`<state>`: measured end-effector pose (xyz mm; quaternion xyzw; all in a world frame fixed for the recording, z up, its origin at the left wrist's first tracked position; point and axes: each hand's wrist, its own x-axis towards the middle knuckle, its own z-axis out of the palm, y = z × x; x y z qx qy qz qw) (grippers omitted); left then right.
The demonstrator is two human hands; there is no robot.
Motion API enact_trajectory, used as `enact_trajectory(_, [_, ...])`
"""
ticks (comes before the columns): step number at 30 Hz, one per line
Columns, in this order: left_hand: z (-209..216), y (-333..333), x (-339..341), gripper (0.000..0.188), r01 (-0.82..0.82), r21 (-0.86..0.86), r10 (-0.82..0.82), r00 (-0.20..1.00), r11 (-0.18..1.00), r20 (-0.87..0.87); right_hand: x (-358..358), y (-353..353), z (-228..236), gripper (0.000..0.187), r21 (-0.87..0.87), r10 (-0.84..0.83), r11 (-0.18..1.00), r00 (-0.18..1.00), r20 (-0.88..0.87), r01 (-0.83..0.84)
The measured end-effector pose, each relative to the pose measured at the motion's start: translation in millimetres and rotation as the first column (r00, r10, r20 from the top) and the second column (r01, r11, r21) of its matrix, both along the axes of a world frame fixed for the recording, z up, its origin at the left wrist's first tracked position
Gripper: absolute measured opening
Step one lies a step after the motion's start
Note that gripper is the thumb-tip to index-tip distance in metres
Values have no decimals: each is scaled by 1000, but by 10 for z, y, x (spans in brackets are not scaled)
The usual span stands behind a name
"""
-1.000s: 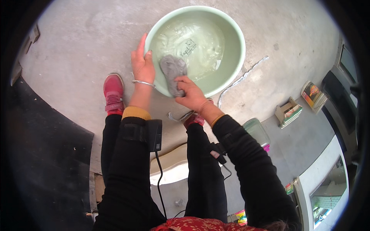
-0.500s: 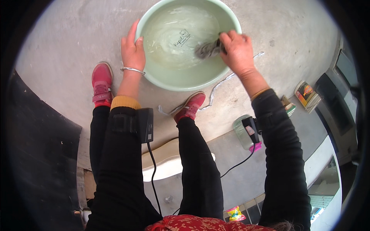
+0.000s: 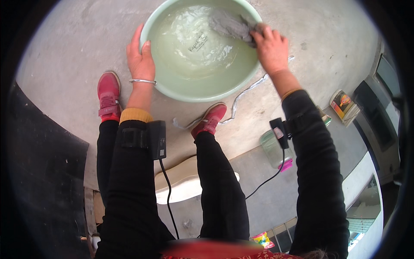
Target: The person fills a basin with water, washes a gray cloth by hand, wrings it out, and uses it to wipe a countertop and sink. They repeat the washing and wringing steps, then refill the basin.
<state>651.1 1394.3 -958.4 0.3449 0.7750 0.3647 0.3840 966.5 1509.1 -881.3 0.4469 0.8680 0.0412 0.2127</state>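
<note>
- The grey cloth (image 3: 228, 26) looks limp, bunched and creased, a little blurred, drawn out into a rough roll; I can't tell how much of it is under the surface
- One end of it is pinched by the right hand (image 3: 272, 49), fingers curled and closed over the fabric at the basin's right rim
- From that hand the cloth stretches leftward inside the pale green basin (image 3: 202, 92), toward its far side
- Over at the left rim, the left hand (image 3: 140, 62) is unclenched, fingers straight along the outside and thumb apart, touching the edge, with a silver bangle (image 3: 143, 81) at the wrist
- Clear water (image 3: 177, 41) ripples in the basin, dark printing showing through it
- The basin sits on a concrete floor (image 3: 69, 69), a silvery strip (image 3: 235, 105) trailing just beside it
- Nearer the person, two red shoes (image 3: 108, 90) stand well apart
</note>
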Motion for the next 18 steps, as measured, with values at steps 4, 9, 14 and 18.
enact_trajectory(4, [-82,7,-39,47,-34,7,33,997,999,75,19,-593,-108,17,-60,-82,995,996,22,83])
enact_trajectory(9, [-109,-43,-31,46,-16,21,16,1000,1000,-9,-395,-1217,-349,18,-280,-316,898,940,130,340])
enact_trajectory(14, [-110,-50,-53,46,13,-4,-13,999,1000,53,-865,-1390,-439,32,-653,-736,504,677,18,565])
enact_trajectory(18, [-89,-54,-56,46,14,-5,-14,998,1000,62,-993,-1198,-281,38,-896,-918,275,371,-138,347])
